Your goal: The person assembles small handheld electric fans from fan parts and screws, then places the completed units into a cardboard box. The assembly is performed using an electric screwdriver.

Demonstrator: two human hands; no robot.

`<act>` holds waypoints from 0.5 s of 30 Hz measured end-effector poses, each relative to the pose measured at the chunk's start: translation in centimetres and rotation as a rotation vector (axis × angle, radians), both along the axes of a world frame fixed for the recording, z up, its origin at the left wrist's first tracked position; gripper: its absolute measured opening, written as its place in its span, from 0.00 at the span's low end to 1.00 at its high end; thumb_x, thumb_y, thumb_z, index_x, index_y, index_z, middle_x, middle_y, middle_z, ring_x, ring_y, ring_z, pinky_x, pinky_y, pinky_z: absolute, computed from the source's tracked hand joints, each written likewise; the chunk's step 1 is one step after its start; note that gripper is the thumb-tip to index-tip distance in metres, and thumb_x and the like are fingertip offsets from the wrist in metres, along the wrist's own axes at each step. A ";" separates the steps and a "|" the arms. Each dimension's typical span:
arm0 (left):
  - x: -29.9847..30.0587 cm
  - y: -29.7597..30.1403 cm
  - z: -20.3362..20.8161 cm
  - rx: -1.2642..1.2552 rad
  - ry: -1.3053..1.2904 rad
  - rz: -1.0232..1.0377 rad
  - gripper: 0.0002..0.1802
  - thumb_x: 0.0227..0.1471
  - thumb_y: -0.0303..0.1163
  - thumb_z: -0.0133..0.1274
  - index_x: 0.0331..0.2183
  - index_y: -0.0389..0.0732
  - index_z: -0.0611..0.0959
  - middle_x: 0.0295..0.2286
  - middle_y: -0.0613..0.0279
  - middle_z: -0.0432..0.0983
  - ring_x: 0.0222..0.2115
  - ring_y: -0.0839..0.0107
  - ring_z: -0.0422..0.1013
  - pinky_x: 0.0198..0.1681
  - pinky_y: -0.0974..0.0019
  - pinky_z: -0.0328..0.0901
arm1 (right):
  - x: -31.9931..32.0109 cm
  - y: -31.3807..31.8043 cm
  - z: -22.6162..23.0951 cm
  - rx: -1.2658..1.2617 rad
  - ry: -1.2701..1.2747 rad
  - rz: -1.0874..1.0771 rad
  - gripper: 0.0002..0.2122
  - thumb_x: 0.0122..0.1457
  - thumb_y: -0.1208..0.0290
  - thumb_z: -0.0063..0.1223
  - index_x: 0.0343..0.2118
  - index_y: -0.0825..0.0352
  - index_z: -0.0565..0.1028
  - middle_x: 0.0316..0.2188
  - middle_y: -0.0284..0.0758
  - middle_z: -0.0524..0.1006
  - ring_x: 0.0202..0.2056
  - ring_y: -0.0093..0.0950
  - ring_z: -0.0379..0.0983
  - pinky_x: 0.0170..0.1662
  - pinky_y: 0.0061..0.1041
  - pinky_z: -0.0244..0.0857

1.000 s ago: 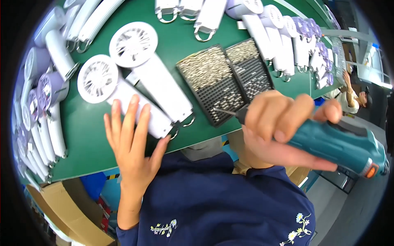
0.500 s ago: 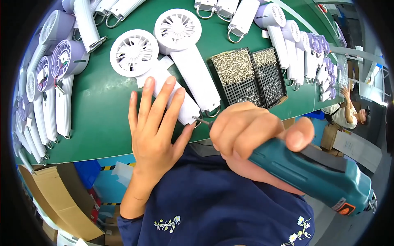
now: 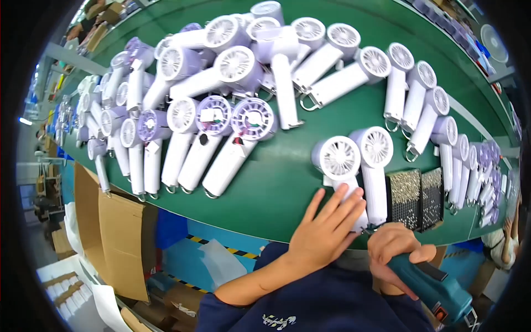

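My left hand (image 3: 326,232) lies flat with its fingers stretched out across the handle of a white handheld fan (image 3: 339,157), whose round grille faces up. My right hand (image 3: 392,243) is wrapped round a teal electric screwdriver (image 3: 434,285). The screwdriver's tip meets the bottom end of that fan's handle, close to my left thumb; whether a screw sits there is too small to tell. Right beside it lies a second white fan (image 3: 376,191). Two black screw trays (image 3: 421,221) stand to the right of the fans, holding many small screws.
Many white and lilac fans (image 3: 285,91) crowd the far and left parts of the green table (image 3: 265,207). More fans (image 3: 426,124) line the right. An open cardboard box (image 3: 124,232) stands at the left below the table edge. A person (image 3: 500,243) is at the far right.
The view has swung to the left and takes in more of the table, so the hands appear farther right and smaller. Both hands stay at the same fan, the screwdriver still at its handle end.
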State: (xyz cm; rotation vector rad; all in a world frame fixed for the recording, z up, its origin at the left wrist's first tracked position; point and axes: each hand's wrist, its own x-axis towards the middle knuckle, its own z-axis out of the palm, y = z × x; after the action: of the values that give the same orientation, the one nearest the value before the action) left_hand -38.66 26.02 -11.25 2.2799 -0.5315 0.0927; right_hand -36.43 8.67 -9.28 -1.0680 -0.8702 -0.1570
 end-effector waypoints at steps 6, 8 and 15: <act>0.5 0.2 0.8 -0.054 0.015 -0.035 0.34 0.43 0.33 0.61 0.54 0.41 0.72 0.58 0.59 0.63 0.60 0.55 0.56 0.60 0.47 0.50 | 0.1 -0.1 -0.6 0.052 0.029 -0.046 0.14 0.59 0.65 0.47 0.46 0.64 0.66 0.27 0.41 0.75 0.24 0.35 0.74 0.31 0.32 0.69; 0.5 0.2 0.9 -0.050 -0.006 -0.033 0.34 0.43 0.33 0.62 0.54 0.41 0.72 0.58 0.58 0.62 0.60 0.55 0.56 0.61 0.47 0.50 | 0.5 0.3 0.3 0.042 -0.002 -0.027 0.18 0.59 0.64 0.53 0.47 0.63 0.61 0.23 0.41 0.74 0.19 0.35 0.72 0.23 0.34 0.68; 2.3 2.9 4.2 -0.012 0.076 -0.194 0.27 0.44 0.31 0.62 0.48 0.39 0.77 0.50 0.56 0.72 0.55 0.56 0.64 0.58 0.51 0.56 | 1.2 -0.2 0.2 -0.191 -0.100 0.008 0.17 0.50 0.83 0.57 0.40 0.63 0.63 0.20 0.37 0.73 0.17 0.33 0.70 0.19 0.27 0.64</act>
State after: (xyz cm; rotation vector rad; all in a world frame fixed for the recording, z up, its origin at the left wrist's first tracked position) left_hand -36.35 28.91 -7.09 2.1990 -0.7064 -0.0864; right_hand -35.28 8.50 -9.08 -1.2424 -0.9944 -0.1234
